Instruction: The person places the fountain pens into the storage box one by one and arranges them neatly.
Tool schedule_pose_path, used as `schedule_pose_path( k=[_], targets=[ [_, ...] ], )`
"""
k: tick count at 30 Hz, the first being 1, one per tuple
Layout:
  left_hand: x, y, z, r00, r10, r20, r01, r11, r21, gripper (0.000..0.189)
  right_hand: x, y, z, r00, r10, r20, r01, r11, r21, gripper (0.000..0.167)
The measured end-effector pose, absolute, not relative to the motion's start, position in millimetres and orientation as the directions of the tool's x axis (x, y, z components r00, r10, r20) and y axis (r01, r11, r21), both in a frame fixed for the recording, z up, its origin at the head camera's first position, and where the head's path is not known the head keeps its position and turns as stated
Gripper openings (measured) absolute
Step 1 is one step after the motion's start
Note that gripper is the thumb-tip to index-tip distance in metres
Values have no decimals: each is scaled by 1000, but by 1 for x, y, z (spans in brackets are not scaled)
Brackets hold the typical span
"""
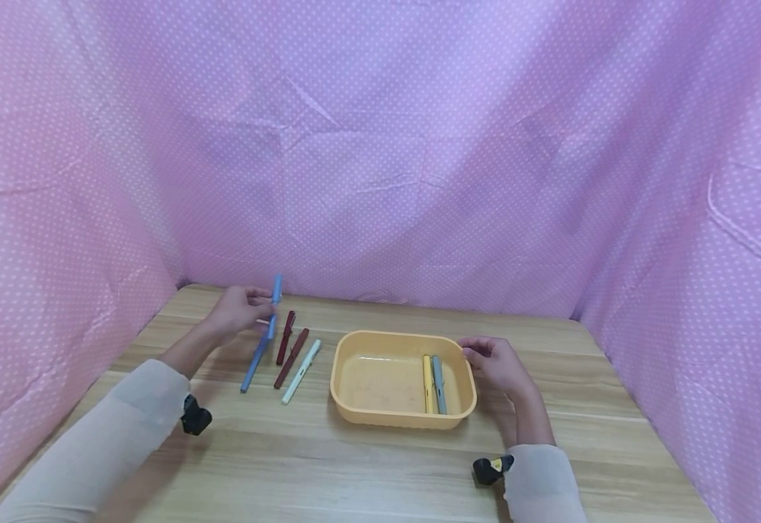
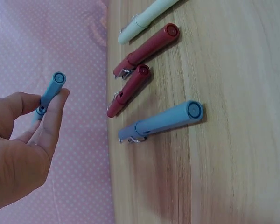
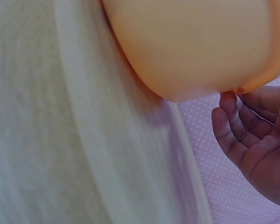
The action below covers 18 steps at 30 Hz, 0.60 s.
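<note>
My left hand (image 1: 236,314) pinches a light blue pen (image 1: 277,289) between thumb and fingertips, raised over the far left of the table; its round end points toward the left wrist camera. Below it, a darker blue pen (image 1: 254,365) lies on the wood. Two dark red pens (image 1: 285,338) and a pale mint pen (image 1: 302,372) lie to its right. At the far right corner of a yellow plastic tray (image 1: 380,419), my right hand (image 1: 499,363) holds the rim with thumb and fingertips. Inside the tray's right side, a yellow pen (image 1: 428,385) and a grey-blue pen (image 1: 440,385) lie side by side.
The wooden table (image 1: 275,465) has its far edge against a pink dotted curtain (image 1: 380,181), which also hangs at both sides. Black wrist cameras (image 1: 195,416) sit at both sleeve cuffs.
</note>
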<state>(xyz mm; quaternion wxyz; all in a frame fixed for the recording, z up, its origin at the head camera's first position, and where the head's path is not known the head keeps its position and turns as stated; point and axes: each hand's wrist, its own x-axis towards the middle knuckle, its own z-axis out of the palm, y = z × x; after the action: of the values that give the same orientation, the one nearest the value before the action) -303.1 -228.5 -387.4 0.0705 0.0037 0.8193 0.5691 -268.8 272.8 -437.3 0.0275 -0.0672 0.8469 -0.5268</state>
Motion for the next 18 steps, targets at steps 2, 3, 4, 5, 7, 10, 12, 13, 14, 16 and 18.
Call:
schedule_pose_path(
  k=[2, 3, 4, 5, 7, 10, 12, 13, 14, 16, 18],
  targets=[
    [-303, -227, -387, -989, 97, -115, -76, 334, 940, 50, -269, 273, -438, -989, -144, 21, -82, 431, -899, 23],
    [-303, -226, -387, -988, 103, -114, -74, 328, 942, 51, -269, 273, -438, -989, -143, 21, -81, 430, -899, 23],
    [-303, -225, -387, -988, 106, -116, -76, 322, 944, 51, -269, 273, -438, -990, -142, 22, -81, 431, -899, 23],
    [-303, -224, -387, -987, 114, -115, -75, 312, 947, 52, -269, 273, -438, -990, -136, 18, -75, 427, -901, 23],
    [-304, -222, -386, -986, 123, -115, -74, 298, 952, 51, -269, 274, -437, -990, -141, 20, -80, 429, -900, 23],
    [-304, -220, -385, -985, 130, -116, -75, 281, 957, 50, -270, 273, -437, -989, -145, 25, -86, 433, -897, 23],
    [-304, -218, -385, -984, 137, -114, -72, 276, 958, 50, -270, 273, -437, -989, -147, 26, -88, 435, -896, 23],
    [-304, -218, -384, -984, 137, -115, -74, 272, 959, 50, -270, 273, -437, -989, -147, 27, -89, 436, -896, 23],
    [-305, -217, -384, -984, 140, -113, -72, 270, 960, 51, -270, 273, -437, -989, -148, 27, -90, 437, -895, 23],
    [-305, -215, -383, -983, 148, -110, -67, 269, 961, 51, -270, 273, -438, -989, -148, 24, -87, 435, -896, 23],
    [-305, -213, -383, -982, 154, -110, -66, 265, 962, 51, -271, 273, -438, -989, -144, 20, -81, 433, -898, 23]
  ],
)
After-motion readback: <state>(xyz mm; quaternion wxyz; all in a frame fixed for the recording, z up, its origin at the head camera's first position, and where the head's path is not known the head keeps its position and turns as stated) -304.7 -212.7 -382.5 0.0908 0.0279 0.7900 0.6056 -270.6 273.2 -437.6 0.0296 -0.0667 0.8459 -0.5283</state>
